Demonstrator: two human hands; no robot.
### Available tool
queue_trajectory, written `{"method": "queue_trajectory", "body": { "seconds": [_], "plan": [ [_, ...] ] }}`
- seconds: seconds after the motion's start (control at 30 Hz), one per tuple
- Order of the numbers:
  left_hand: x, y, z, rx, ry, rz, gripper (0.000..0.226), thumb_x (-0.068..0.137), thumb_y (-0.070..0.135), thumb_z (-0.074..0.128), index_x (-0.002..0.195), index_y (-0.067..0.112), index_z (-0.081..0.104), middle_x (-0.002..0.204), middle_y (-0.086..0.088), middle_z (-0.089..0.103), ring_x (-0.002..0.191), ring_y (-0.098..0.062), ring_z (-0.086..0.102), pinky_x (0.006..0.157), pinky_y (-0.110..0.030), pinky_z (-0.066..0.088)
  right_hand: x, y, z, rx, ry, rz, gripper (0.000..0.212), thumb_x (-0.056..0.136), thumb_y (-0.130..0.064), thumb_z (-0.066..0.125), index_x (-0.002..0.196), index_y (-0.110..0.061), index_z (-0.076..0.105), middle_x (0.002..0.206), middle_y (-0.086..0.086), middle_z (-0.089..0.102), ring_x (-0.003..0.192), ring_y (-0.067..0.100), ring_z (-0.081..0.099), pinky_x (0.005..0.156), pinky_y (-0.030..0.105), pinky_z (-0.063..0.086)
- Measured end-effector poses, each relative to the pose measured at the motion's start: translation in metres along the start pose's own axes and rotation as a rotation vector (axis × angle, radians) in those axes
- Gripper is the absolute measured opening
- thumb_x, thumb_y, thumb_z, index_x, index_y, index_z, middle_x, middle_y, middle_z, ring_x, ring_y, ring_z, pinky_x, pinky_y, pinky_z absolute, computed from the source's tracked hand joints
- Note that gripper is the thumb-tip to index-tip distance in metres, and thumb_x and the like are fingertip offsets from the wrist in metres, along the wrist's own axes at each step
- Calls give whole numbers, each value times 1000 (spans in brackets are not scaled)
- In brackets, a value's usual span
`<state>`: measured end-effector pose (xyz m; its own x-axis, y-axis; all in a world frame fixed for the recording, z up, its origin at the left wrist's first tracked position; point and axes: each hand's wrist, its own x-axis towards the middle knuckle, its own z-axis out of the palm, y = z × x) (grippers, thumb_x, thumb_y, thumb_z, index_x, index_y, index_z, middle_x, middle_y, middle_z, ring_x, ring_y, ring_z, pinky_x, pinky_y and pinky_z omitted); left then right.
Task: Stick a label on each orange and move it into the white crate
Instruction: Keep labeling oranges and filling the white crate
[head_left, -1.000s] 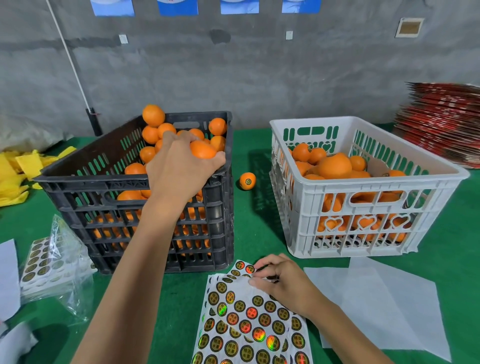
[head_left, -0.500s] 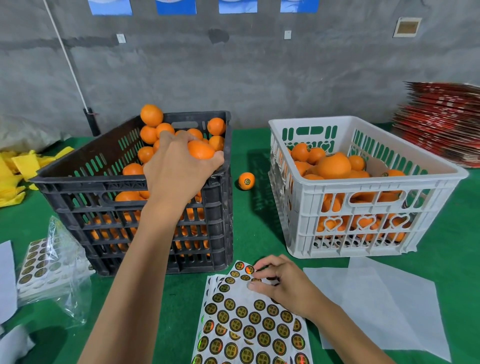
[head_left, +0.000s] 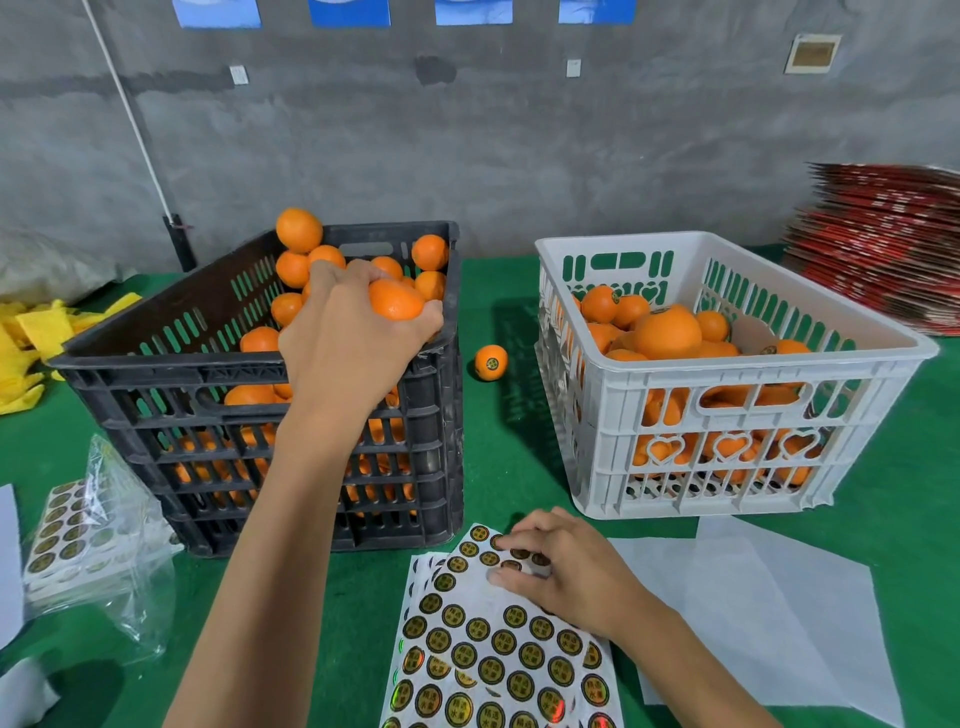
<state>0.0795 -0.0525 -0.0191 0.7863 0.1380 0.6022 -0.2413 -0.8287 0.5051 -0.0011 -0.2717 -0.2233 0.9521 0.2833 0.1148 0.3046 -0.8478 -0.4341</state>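
Note:
My left hand (head_left: 343, 343) grips an orange (head_left: 396, 300) above the near right corner of the black crate (head_left: 171, 371), which holds several loose oranges. My right hand (head_left: 566, 569) rests on the top of a label sheet (head_left: 493, 660) on the green table, thumb and fingers pinching at a round label. The white crate (head_left: 727, 371) stands to the right and holds several oranges, some with labels. One labelled orange (head_left: 490, 362) lies on the table between the two crates.
A plastic bag with more label sheets (head_left: 83, 530) lies at the left. White backing papers (head_left: 779, 613) lie at the right front. Yellow cloths (head_left: 31, 343) sit at the far left, a stack of red cartons (head_left: 883, 244) at the far right. A grey wall is behind.
My left hand has stayed on the orange at the black crate's corner, barely shifting. My right hand's fingers have worked at a label on the sheet's top edge.

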Motion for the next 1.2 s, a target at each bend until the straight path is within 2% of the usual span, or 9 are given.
{"method": "queue_trajectory", "body": {
  "seconds": [0.07, 0.2, 0.4, 0.53, 0.7, 0.97, 1.07, 1.13, 1.2],
  "plan": [
    [0, -1, 1, 4, 6, -5, 58, 80, 71, 65, 121, 31, 61, 128, 3, 50, 105, -25, 59, 74, -37, 37, 4, -3, -2, -72, -36, -12, 67, 91, -79, 45, 144, -39, 56, 120, -15, 55, 110, 8, 46, 102, 33, 39],
    [0, -1, 2, 0, 14, -7, 57, 80, 71, 66, 120, 31, 61, 128, 4, 50, 107, -23, 58, 75, -37, 37, 13, -9, -3, -95, -102, -34, 61, 93, -77, 45, 141, -43, 58, 107, -14, 45, 99, 7, 42, 99, 34, 36],
    [0, -1, 1, -9, 15, -8, 56, 81, 71, 65, 121, 32, 62, 129, 5, 51, 109, -21, 58, 75, -37, 37, 20, -4, -1, 47, -53, -53, 43, 92, -70, 55, 120, -44, 74, 92, -16, 51, 92, 8, 47, 92, 30, 33],
    [0, -1, 2, -15, 14, -13, 56, 81, 71, 66, 120, 32, 62, 128, 6, 50, 106, -20, 57, 75, -36, 36, 18, 2, 6, 256, 42, 15, 32, 93, -62, 61, 91, -38, 82, 88, -12, 58, 92, 8, 48, 100, 31, 30],
    [-1, -2, 3, -30, 34, -11, 54, 81, 70, 67, 117, 30, 63, 125, 6, 51, 94, -13, 48, 73, -35, 35, 17, -1, 7, 354, 28, 28, 17, 90, -52, 71, 99, -40, 80, 90, -11, 63, 95, 7, 52, 103, 29, 31],
    [0, -1, 3, -38, 27, -14, 54, 81, 69, 67, 117, 30, 62, 121, 7, 51, 95, -11, 49, 73, -34, 34, 9, -10, 0, 261, -100, 14, 48, 77, -83, 64, 93, -38, 71, 109, -27, 55, 114, -4, 47, 107, 20, 27],
    [0, -1, 3, -38, 30, -16, 53, 80, 70, 67, 116, 31, 62, 121, 7, 51, 94, -11, 48, 73, -34, 34, 10, -22, 0, 220, -135, -21, 56, 80, -86, 55, 114, -43, 66, 137, -37, 46, 132, -11, 35, 116, 25, 19],
    [0, -1, 3, -36, 29, -15, 53, 81, 70, 66, 117, 32, 62, 122, 7, 51, 93, -12, 48, 73, -34, 34, 9, -29, 1, 187, -226, -51, 73, 83, -86, 49, 144, -46, 51, 154, -38, 30, 144, -8, 21, 122, 29, 11],
    [-1, -1, 3, -38, 23, -13, 53, 81, 70, 66, 117, 32, 62, 123, 6, 51, 92, -13, 49, 74, -34, 35, 8, -31, 2, 89, -287, -88, 82, 87, -86, 43, 156, -41, 36, 161, -32, 23, 150, -4, 15, 125, 30, 4]
  ]
}}
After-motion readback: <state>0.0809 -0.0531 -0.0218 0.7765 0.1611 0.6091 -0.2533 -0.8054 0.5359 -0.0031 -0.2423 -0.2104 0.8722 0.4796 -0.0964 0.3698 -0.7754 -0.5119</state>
